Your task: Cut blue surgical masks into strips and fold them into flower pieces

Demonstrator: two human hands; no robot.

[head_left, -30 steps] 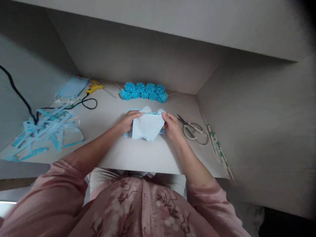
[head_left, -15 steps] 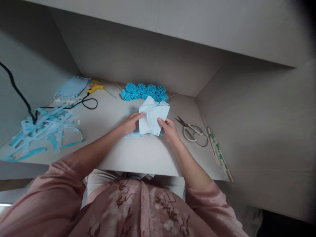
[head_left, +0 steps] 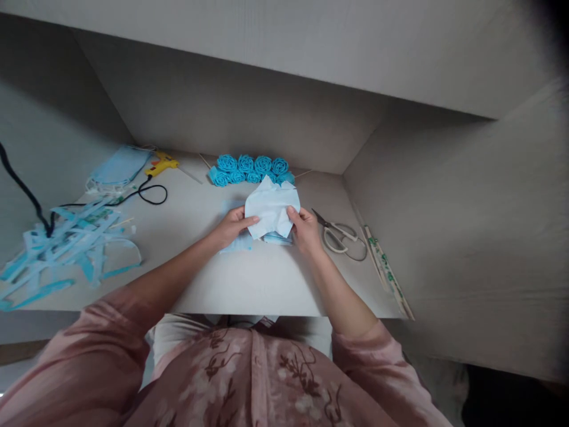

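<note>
In the head view, a pale bench [head_left: 249,284] crosses the middle of the frame, boxed in by plain grey panels: a left wall [head_left: 35,118], a back wall [head_left: 231,107], a right wall [head_left: 444,225] and an overhanging panel [head_left: 311,47] along the top. Blue fabric roses [head_left: 253,176] sit in two rows at the back centre. At the left lie a stack of face masks [head_left: 120,166], a yellow glue gun [head_left: 162,164] and a tangled heap of blue strips [head_left: 71,237]; at the right, scissors [head_left: 331,226] and sticks in green-printed wrapping [head_left: 387,270].

A creased, pale blue fabric sheet [head_left: 271,204] is at frame centre, held between the two hands. The left hand [head_left: 233,226] pinches its left edge, thumb on the near face; the right hand [head_left: 306,230] grips the right side likewise — both closed on the cloth, their other fingers partly hidden.

The sheet's top covers some lower roses, and it hides much of the folded blue pieces [head_left: 278,239] below; how many there are cannot be told. A black cable [head_left: 22,187] is cut off at the left edge, as are some strips. Deep shadow fills the lower right corner — nothing there can be made out.
</note>
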